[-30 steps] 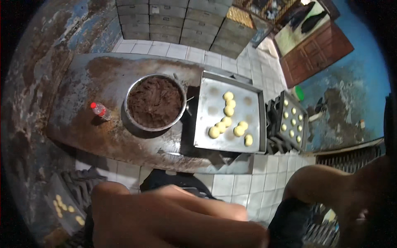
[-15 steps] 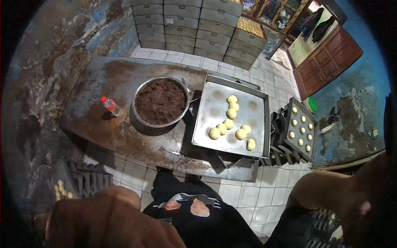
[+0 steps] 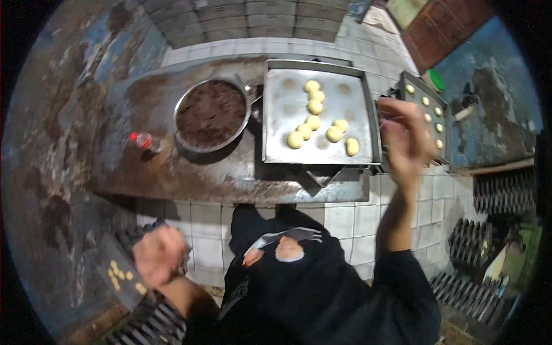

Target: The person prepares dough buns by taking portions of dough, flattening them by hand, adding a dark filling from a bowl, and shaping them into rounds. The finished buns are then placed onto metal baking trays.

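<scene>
A worn metal table (image 3: pixel 172 178), grey with broad brown stains, spans the view from 9 o'clock to 1. At its 10 stands a round bowl (image 3: pixel 201 150) full of dark brown paste (image 3: pixel 211 112); a red-capped bottle (image 3: pixel 148 142) leans toward 9. At 1 o'clock sits a square metal tray (image 3: pixel 282 103) bearing pale yellow dough balls (image 3: pixel 314 107), several touching in a crooked line.

White tiles (image 3: pixel 345 227) cover the floor. Grey drawer-fronted boxes (image 3: pixel 247 23) stack up at 12, a brown door (image 3: pixel 445 29) stands between 1 and 2, and a peeling blue wall (image 3: pixel 52 144) fills 9. A second tray (image 3: pixel 418 92) with small dough rounds lies at 2.

The right hand (image 3: pixel 405 135) is raised just beside the square tray, fingers half curled and blurred; I cannot tell whether it holds anything. From it, the dough balls spread between 8 and 10 o'clock. The left hand (image 3: pixel 161 256) looks loosely curled, its contents likewise unclear; a low tray (image 3: pixel 122 259) with dough pieces lies near it, toward 8.
</scene>
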### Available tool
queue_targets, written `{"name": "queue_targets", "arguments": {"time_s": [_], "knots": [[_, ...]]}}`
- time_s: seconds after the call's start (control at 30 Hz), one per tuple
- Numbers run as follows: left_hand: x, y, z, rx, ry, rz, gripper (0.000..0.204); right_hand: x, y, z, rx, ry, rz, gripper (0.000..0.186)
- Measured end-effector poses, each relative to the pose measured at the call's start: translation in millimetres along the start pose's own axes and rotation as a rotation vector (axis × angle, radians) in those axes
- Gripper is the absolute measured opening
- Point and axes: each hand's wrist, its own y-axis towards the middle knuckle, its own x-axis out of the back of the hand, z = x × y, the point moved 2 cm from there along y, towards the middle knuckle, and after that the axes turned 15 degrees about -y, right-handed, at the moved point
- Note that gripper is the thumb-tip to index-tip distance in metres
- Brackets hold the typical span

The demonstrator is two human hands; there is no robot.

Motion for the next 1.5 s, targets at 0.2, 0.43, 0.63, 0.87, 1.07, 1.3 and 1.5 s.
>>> {"name": "queue_targets", "arguments": {"time_s": [0.2, 0.43, 0.63, 0.87, 1.07, 1.3, 1.5], "knots": [[73.4, -75.8, 159.8, 0.590, 0.124, -0.952, 0.025, -138.5, -157.1, -257.3, -0.413, -0.494, 0.651, 0.038], [13.7, -2.9, 227.2, 0.612, 0.079, -0.533, 0.026, -174.0, -178.0, -293.1, -0.572, -0.632, 0.809, 0.045], [-17.0, 91.5, 309.2, 0.592, 0.014, -0.444, 0.058, -151.1, -107.7, -132.8, -0.558, 0.532, 0.732, 0.034], [-69.7, 177.8, 276.4, 0.030, 0.051, -0.609, 0.056, -132.8, -55.0, -10.3, -0.462, 0.861, 0.291, 0.032], [-75.9, 184.5, 234.3, 0.032, -0.265, -0.554, 0.042, -161.5, -26.1, 20.0, -0.594, 0.826, -0.007, 0.015], [-6.4, 159.3, 210.9, 0.072, -0.339, -0.695, 0.031, -196.7, -9.5, 43.0, -0.606, 0.960, 0.294, 0.028], [122.4, 61.9, 219.5, 0.015, 0.272, -0.225, 0.053, -235.6, 25.5, 133.3, 0.003, 0.357, 0.794, 0.039]]}}
